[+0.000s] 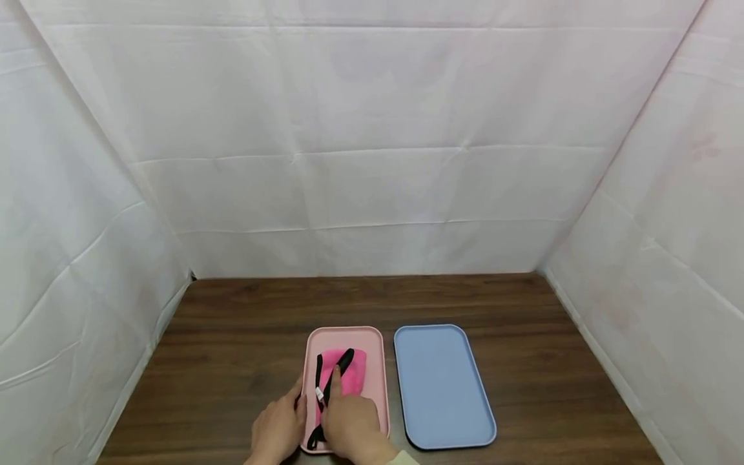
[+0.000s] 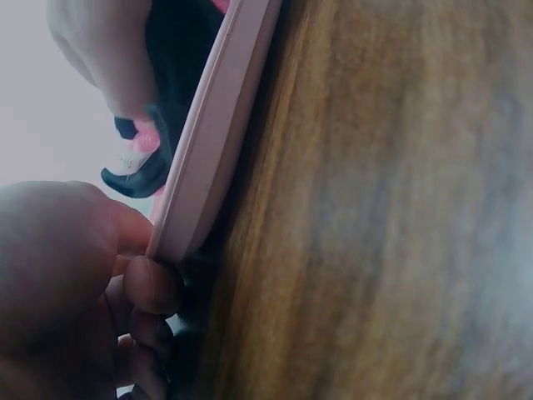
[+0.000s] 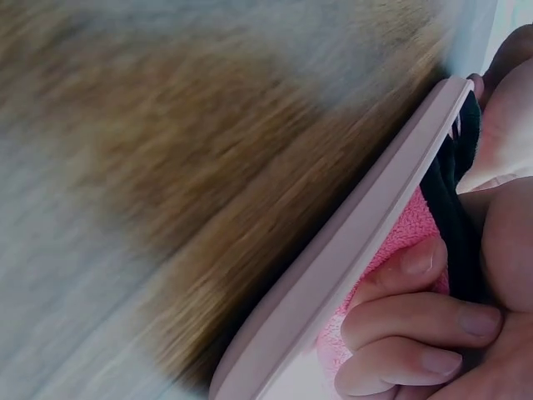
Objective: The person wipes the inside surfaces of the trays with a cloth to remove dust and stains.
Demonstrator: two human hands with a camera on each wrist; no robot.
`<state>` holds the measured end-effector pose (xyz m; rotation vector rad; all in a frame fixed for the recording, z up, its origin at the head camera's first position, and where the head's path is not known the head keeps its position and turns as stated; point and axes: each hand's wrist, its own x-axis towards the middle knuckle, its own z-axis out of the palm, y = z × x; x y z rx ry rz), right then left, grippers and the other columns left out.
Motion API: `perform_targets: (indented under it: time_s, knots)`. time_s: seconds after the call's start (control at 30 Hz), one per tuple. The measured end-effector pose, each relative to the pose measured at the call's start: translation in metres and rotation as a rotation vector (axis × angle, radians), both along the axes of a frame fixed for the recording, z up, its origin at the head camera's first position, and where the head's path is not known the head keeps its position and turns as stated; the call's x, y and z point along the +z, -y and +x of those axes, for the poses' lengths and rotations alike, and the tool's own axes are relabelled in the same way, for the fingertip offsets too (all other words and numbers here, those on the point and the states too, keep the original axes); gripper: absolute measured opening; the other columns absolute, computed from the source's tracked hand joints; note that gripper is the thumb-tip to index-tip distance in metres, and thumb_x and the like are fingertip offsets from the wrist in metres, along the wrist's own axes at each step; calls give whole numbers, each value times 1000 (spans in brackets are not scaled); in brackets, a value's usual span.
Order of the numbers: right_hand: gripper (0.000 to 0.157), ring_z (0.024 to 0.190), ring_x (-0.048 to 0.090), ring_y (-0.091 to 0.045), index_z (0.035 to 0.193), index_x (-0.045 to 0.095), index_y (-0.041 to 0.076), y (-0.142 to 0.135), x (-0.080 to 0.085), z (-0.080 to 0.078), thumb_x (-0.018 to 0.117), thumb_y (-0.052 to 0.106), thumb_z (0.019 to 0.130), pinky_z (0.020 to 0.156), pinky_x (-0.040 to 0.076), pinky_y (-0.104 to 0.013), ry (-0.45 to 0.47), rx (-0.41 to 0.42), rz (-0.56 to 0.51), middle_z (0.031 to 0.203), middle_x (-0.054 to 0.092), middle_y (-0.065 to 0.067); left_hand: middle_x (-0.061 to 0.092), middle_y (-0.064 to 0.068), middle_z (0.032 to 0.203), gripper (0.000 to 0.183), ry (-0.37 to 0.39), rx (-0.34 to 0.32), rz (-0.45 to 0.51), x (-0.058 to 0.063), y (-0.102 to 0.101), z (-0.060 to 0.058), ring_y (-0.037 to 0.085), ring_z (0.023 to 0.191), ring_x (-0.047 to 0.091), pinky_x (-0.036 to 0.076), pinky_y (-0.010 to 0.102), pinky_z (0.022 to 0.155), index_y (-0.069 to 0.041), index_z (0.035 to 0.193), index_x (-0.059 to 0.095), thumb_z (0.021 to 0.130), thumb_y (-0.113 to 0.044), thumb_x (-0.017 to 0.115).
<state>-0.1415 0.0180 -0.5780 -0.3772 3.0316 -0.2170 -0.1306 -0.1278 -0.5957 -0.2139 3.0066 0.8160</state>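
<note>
A pink tray lies on the table with a folded bright-pink terry cloth in it. Black trim runs along and across the cloth, and a small white tag shows at its left. My left hand pinches the tray's left rim, thumb on top and fingers against the outer side. Over the cloth, my right hand extends its index finger along the black trim and presses there. Its other fingers are bent against the cloth inside the tray. The palm hides the cloth's lower part.
A blue tray lies right of the pink one, a narrow gap between them. Dark wooden tabletop surrounds both. White cloth walls stand behind the table and on both sides.
</note>
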Motion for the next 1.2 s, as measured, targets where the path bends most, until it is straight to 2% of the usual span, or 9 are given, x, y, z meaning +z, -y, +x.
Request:
perform_targets:
  time_s: [0.1,0.3,0.5,0.9,1.2]
  knots:
    - [78,43,49,-19,158,40,4,4,0,1,65,43,95,42,42,-39,5,-3,2,50,51,-2,77,22,103,42,6,-9,-3,0,1,1,39,81,73,51,54,62,-20,144,63,103,-28,58]
    - [78,43,49,-19,157,41,4,7,-2,2,64,43,94,42,41,-39,-10,-12,10,51,52,-4,77,18,100,44,22,-28,14,-1,-2,-1,29,70,68,48,49,57,-22,146,61,103,-30,57]
    - [75,44,51,-19,157,44,7,11,-5,2,63,44,95,42,40,-39,-10,-21,-18,51,53,-3,77,20,100,44,7,-26,13,-2,-3,0,35,74,71,48,50,56,-21,145,62,102,-28,58]
    - [72,44,54,-19,153,51,10,19,-4,4,62,51,96,43,41,-39,-78,-37,-5,49,52,-3,76,20,98,44,20,-14,19,-4,0,0,35,74,71,49,51,59,-20,145,62,102,-27,57]
    - [74,42,49,-19,154,48,7,21,-2,-3,63,49,95,41,40,-37,-67,-5,23,50,51,-2,77,22,101,44,3,-13,18,-3,2,1,39,77,72,49,54,59,-21,145,63,101,-26,59]
